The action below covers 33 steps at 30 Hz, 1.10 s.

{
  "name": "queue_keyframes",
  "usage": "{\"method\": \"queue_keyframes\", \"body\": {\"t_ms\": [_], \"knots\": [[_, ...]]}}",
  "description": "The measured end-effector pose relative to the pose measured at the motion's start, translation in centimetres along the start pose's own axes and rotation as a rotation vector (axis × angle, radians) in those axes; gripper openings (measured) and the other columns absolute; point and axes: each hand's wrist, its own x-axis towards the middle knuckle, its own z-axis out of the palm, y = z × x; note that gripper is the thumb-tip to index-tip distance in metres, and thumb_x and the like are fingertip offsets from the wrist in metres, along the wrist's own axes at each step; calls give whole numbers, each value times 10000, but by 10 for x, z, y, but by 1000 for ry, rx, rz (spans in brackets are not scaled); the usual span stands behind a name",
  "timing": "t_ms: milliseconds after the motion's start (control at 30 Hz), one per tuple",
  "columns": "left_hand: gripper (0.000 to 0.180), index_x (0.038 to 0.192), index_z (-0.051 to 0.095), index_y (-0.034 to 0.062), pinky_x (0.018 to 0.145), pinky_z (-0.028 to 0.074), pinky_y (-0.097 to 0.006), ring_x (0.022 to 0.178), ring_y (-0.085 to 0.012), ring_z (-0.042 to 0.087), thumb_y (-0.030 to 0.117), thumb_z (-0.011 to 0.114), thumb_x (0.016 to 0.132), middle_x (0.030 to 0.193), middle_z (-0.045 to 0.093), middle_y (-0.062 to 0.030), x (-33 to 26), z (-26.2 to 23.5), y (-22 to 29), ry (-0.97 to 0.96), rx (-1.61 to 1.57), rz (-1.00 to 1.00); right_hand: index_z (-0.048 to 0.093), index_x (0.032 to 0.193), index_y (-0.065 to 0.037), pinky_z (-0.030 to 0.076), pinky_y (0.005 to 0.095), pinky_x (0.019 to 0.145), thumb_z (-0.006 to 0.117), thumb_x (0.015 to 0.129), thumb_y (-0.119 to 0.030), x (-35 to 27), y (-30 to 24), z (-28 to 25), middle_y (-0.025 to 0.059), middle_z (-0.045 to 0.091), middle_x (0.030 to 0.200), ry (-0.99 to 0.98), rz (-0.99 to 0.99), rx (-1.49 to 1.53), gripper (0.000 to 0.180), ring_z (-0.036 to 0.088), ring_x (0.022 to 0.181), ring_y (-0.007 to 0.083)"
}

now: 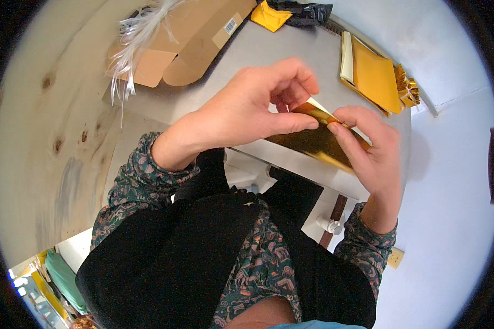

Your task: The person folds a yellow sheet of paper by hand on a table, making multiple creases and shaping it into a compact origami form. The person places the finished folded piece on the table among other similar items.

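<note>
A gold sheet (307, 143) is held between the hands, close to the near edge of the table (313, 50). Its upper edge is pinched between thumb and forefinger of the right hand (374, 143). By the left hand (252, 104), the sheet is met with the thumb, while the forefinger is raised well apart from it; whether any grip is given by its curled fingers cannot be told. A pale strip (315, 103) is seen at the top, between the hands.

If the left thumb is lifted, the sheet could be swung askew, since the only sure hold is at one point. A crease could be set crooked if the edge is pulled unevenly by the two hands. Thin as the sheet seems, it could be dented or torn by too hard a pinch. If let go, it could be slid off the near edge. The stack (376, 74) and bundle (408, 90) are set at the far right, well apart from the hands; the box (195, 38) is set at the far left.
</note>
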Motion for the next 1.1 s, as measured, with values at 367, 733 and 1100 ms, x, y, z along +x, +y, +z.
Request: {"method": "queue_keyframes", "body": {"t_ms": [367, 733, 1100], "knots": [[95, 1020, 743, 32, 662, 488, -196, 753, -16, 589, 113, 743, 970, 849, 704, 30, -25, 0, 12, 179, -110, 119, 702, 956, -24, 510, 331, 747, 743, 874, -54, -4, -34, -6, 97, 708, 879, 21, 25, -21, 97, 655, 799, 234], [89, 1012, 739, 21, 671, 470, -189, 792, -17, 587, 84, 759, 952, 902, 678, 25, -30, -2, 19, 147, -132, 83, 717, 947, -41, 515, 344, 729, 752, 860, -53, -6, -39, -4, 107, 710, 848, 60, 24, 3, 95, 673, 781, 268], [56, 980, 733, 31, 651, 440, -177, 781, 2, 559, 82, 748, 962, 889, 659, 47, -29, -3, 19, 140, -214, 43, 719, 951, -50, 516, 344, 743, 750, 860, -57, -5, -39, -3, 107, 706, 849, 37, 16, 5, 96, 671, 781, 267]]}}
